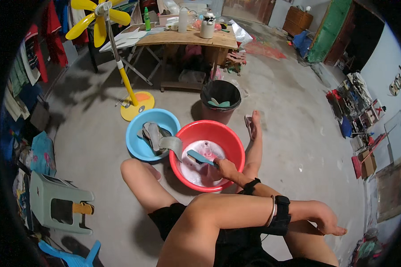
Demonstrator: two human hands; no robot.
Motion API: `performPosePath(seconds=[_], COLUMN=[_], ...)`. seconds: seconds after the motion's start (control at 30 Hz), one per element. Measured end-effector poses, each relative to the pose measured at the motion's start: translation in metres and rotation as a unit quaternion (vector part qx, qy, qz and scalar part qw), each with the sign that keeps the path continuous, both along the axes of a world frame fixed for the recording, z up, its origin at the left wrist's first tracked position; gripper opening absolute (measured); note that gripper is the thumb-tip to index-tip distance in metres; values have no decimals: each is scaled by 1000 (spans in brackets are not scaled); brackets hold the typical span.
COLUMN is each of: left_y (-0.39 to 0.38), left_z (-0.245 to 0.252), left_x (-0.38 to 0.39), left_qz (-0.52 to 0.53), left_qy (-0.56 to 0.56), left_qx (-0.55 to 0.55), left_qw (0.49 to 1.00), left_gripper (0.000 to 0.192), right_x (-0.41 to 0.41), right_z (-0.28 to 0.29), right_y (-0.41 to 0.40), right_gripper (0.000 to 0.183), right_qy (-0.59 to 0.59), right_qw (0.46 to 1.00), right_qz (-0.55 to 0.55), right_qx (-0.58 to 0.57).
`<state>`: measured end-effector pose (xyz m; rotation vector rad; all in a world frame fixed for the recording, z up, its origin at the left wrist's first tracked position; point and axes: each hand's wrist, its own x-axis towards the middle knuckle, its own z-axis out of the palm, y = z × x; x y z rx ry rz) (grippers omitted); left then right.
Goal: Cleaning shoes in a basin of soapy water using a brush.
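My right hand [226, 168] grips a blue-handled scrubbing brush [200, 157], its bristles just over the white suds [195, 173] in a red plastic basin [232, 140]. Crossing in front of me, my left forearm bears a bangle and a black strap; my left hand [327, 218] lies far to the right with nothing visible in it, its fingers partly hidden. A grey, flat, insole-like piece [172, 143] bends over the red basin's left rim. Several grey, shoe-like pieces [152, 135] lie heaped in the adjoining light-blue basin [137, 150].
Behind the basins stands a black-lined bin [217, 115] with green pieces inside. A yellow fan [127, 83] rises at left on a round base. Farther back is a cluttered wooden table [187, 38]. A grey-green plastic stool [42, 197] lies tipped at left, near a blue plastic object [67, 255].
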<state>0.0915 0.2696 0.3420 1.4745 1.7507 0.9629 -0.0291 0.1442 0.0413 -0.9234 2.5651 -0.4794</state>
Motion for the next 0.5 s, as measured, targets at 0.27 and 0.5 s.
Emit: performPosePath(seconds=[0.27,0.5], left_y=[-18,-20], left_z=[-39,-6], left_x=[-20,-26], left_qz=[44,-9], left_qy=[43,-109], left_qx=[-29,117], left_qw=[998,987], left_gripper=[83,77], right_x=[-3,-6], right_z=[-11,-14], right_y=[4,1], right_gripper=[27,27], right_qy=[-34,-53], right_qw=[998,992], right_qz=[-35,-67], right_qx=[-42,-89])
